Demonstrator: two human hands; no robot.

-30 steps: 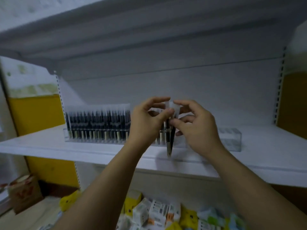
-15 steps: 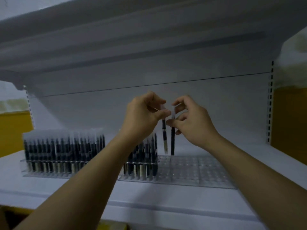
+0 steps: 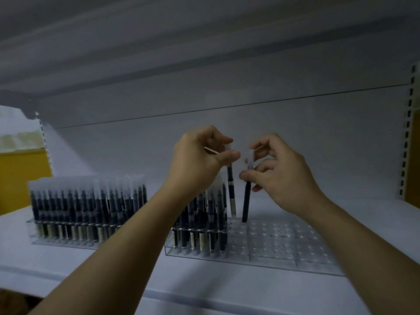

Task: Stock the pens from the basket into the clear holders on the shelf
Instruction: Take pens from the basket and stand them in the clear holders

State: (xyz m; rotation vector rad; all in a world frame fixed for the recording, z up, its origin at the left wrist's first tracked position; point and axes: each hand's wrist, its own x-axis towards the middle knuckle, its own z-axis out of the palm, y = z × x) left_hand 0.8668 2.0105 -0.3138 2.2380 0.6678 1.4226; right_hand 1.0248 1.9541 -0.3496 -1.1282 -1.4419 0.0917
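Two clear holders stand on the white shelf [image 3: 227,289]. The left holder [image 3: 66,241] is packed with dark pens. The right holder [image 3: 284,251] carries pens only in its left part, and the rest of its holes are bare. My left hand [image 3: 200,164] pinches the cap end of an upright dark pen [image 3: 231,194], whose tip hangs just above the right holder's back row. Beside it, my right hand [image 3: 279,176] grips another dark pen [image 3: 246,201], its tip touching a hole next to the first. The basket is out of view.
The shelf above [image 3: 181,53] hangs low over my hands. A slotted upright [image 3: 406,137] runs down the right edge of the back panel. Yellow panels show at the far left [image 3: 20,178] and far right.
The two pens, held together a second ago, are split, one per hand. Both hands have carried them down to the right holder's back row. The view has tilted up, hiding the lower shelf.
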